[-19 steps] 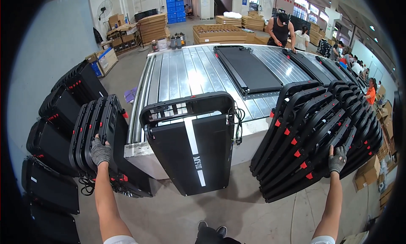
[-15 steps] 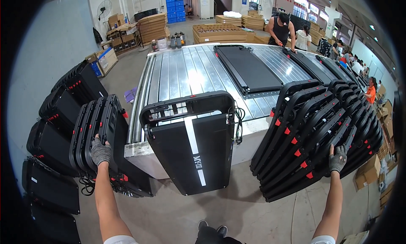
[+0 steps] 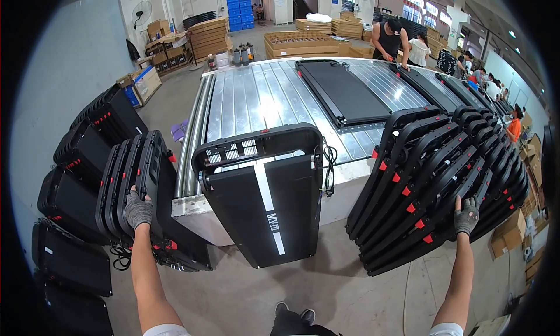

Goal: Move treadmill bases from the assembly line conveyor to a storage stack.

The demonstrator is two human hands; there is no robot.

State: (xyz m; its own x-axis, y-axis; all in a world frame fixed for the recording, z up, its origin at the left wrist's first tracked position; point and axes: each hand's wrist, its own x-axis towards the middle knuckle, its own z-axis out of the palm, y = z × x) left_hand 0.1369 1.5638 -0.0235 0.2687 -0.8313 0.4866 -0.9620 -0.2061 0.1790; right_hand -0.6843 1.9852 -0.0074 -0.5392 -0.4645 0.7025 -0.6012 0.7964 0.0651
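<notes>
My left hand (image 3: 139,210), in a grey glove, grips the edge of a black walking-pad treadmill (image 3: 149,167) in a small upright row at the left. My right hand (image 3: 466,217), gloved alike, rests with fingers spread against the frames of a leaning row of black treadmills (image 3: 431,178) with red corner pieces. Between the hands, another treadmill (image 3: 262,213) stands tilted against the end of a metal-topped workbench (image 3: 251,106). It has a white stripe down its belt, an open frame at the top and loose cables at its right side.
More treadmills (image 3: 76,199) line the left wall. Across the bench lies a flat treadmill (image 3: 344,94), and a person (image 3: 389,41) in a black top works on another beyond it. Cardboard stacks (image 3: 209,39) and blue crates (image 3: 240,12) stand behind. A carton (image 3: 508,234) sits on the right floor.
Both hands keep their places on the treadmills. The view has shifted very slightly, and the person in the black top has leaned a little.
</notes>
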